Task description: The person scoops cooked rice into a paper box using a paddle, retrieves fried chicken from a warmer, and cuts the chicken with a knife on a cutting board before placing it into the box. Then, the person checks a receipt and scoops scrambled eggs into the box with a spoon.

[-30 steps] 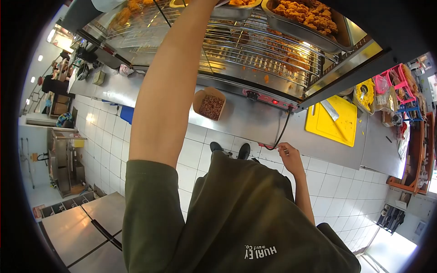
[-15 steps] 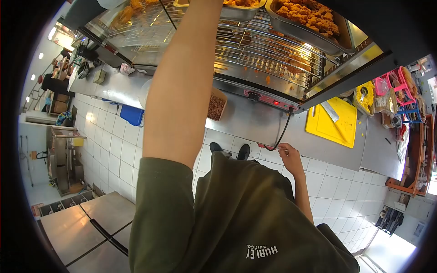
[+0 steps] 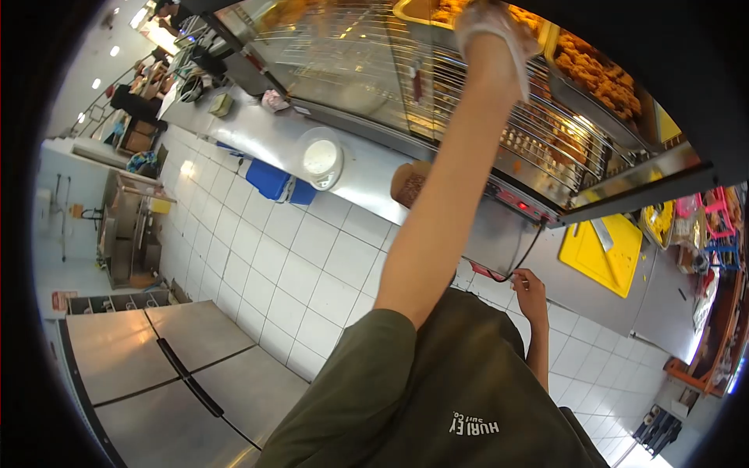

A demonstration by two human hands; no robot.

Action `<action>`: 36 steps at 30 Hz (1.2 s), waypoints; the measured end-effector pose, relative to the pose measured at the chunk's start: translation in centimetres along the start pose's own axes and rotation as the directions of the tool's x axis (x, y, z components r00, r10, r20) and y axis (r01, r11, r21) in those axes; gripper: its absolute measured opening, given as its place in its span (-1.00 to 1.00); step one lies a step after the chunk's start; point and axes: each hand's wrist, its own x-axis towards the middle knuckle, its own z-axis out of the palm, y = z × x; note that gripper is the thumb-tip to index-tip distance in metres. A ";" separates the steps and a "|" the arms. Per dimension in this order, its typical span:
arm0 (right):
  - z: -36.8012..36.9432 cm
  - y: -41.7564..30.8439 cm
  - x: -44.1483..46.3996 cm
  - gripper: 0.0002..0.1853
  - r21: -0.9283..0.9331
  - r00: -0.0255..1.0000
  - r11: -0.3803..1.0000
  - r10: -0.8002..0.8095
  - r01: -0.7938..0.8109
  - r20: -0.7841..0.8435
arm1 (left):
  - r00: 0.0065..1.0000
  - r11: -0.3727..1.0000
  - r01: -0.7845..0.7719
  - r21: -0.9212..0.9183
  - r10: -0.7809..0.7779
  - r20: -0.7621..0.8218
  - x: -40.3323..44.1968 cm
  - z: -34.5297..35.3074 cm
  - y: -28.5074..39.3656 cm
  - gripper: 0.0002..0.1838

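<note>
My left hand (image 3: 493,30), in a clear plastic glove, reaches into a lit display warmer (image 3: 530,156). It is over a metal tray (image 3: 421,13) of fried chicken (image 3: 449,9) at the top edge; its fingers are hidden. A second tray (image 3: 581,101) beside it holds more fried chicken (image 3: 597,74). My bare right hand (image 3: 530,295) hangs by the counter's front edge, close to a black power cord (image 3: 534,246). Its fingers are loosely bent and apart, with nothing visible in them.
On the steel counter (image 3: 507,234) lie a yellow cutting board (image 3: 589,261) and a knife (image 3: 601,232). A box of brown grains (image 3: 407,187) and a white tub (image 3: 321,158) stand left. A blue bin (image 3: 268,179) is below. A person (image 3: 168,9) is far off.
The view has swung left, so the scene sits further right. My gloved left hand now shows over the tray; before, it was out of frame. The right hand stays by the cord.
</note>
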 end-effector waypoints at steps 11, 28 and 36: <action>6.6 -8.2 2.0 -0.76 0.230 0.926 0.973 -0.074 -0.014 0.370 | 0.996 -0.955 -0.067 -0.289 -0.079 0.030 -16.6 8.8 -0.7 -0.72; 44.2 -25.5 20.9 -0.44 -0.267 0.945 0.964 0.087 0.000 0.316 | 0.864 -0.870 -0.492 0.017 -0.486 0.131 -39.8 23.9 -24.5 -0.70; 43.1 -27.9 19.3 -0.47 -0.270 0.951 0.961 0.134 -0.057 0.277 | 0.909 -0.909 -0.411 0.071 -0.402 0.112 -38.5 25.9 -30.9 -0.68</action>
